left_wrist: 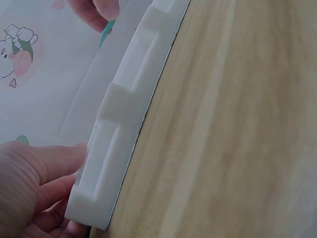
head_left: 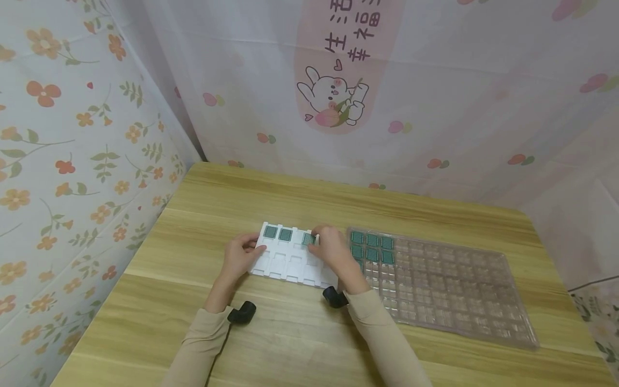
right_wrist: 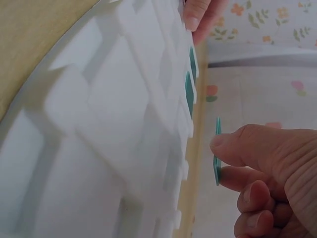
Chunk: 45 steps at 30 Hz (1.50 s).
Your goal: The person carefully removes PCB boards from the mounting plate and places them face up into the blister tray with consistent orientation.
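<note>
My left hand (head_left: 238, 258) grips the left end of a white compartmented tray (head_left: 278, 264), thumb on its top edge and fingers curled at the side. Two small green square circuit boards (head_left: 285, 235) sit in the tray's back-row pockets at the left. Over the back row, farther right, my right hand (head_left: 335, 250) pinches another green circuit board (right_wrist: 217, 171) between thumb and finger. In the right wrist view this board stands edge-on, apart from the tray, with the other fingers curled below it.
To the right lies a large clear plastic tray (head_left: 459, 290) with many pockets. Several green boards (head_left: 372, 239) fill its back left corner. Everything is on a wooden table (head_left: 285, 344), with a printed curtain (head_left: 435, 107) behind and another at the left.
</note>
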Tool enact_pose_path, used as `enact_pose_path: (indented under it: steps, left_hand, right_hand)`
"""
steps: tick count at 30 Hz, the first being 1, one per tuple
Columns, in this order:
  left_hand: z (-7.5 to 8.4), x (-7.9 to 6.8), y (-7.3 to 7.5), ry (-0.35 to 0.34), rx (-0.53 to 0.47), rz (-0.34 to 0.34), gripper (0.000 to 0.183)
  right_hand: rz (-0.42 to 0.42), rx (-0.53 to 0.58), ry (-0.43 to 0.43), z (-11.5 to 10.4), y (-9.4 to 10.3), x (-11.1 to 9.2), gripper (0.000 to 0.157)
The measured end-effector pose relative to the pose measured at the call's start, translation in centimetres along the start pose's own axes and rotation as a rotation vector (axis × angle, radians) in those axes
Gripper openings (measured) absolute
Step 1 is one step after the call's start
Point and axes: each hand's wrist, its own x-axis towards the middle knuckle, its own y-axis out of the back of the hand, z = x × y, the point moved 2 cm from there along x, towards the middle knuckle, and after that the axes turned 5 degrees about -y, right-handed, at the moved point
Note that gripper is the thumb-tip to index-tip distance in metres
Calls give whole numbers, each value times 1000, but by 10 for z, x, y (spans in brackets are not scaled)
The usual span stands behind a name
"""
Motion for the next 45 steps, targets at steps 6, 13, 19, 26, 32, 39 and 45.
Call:
enact_pose_path:
  steps: [6, 13, 19, 26, 32, 39, 45]
  left_hand:
    - [0, 0, 0, -7, 1, 0, 34]
    - [1, 0, 0, -9, 3, 3, 34]
    - [0, 0, -1, -12, 2, 7, 33]
    - [-1, 0, -1, -3, 12, 2, 34]
    - [1, -1, 0, 9, 32, -7, 34]
    - [1, 0, -1, 0, 17, 0, 34]
    - [1, -1, -1, -16, 8, 5, 33]
  right_hand:
    - [21, 23, 43, 3, 3, -5, 23]
    - [41, 43, 47, 6, 7, -10, 22]
    - [36, 44, 36, 10, 8, -15, 21]
    - [25, 82, 5, 19, 10, -21, 21]
    - [25, 96, -16, 25, 13, -25, 21]
    - [66, 69, 1, 34, 18, -31, 22]
    - [80, 72, 11, 41, 21, -36, 23]
